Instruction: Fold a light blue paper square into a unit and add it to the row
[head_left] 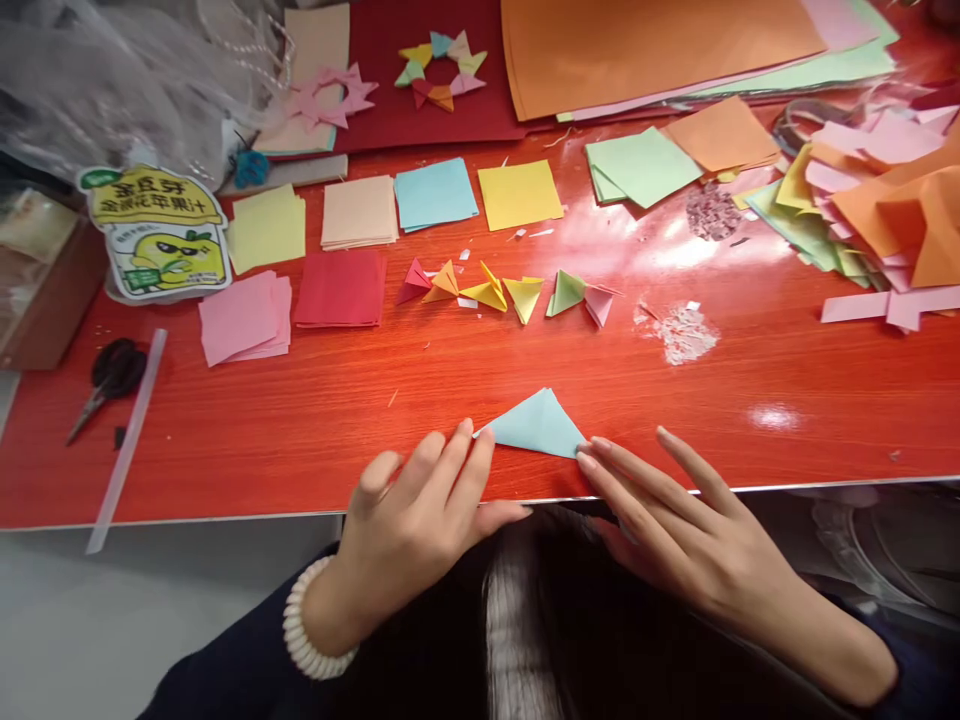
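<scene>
A light blue sheet of paper (536, 425), folded into a triangle, lies flat near the table's front edge with its peak pointing away from me. At its left corner rest the fingertips of my left hand (424, 515), the thumb held apart below. My right hand (690, 535) has its fingers stretched out and touches the right corner. Neither hand grips the paper. Beyond the triangle stands a row of small folded paper pieces, among them a red one (413, 283), a yellow one (523, 298) and a green one (565, 293).
Stacks of square paper, including blue (436, 194) and red (340, 289), lie behind. Two paper rings, one multicoloured (442, 70), are at the back. Scissors (112, 380) and a clear plastic strip (129, 440) lie left; paper scraps (892, 190) pile up right.
</scene>
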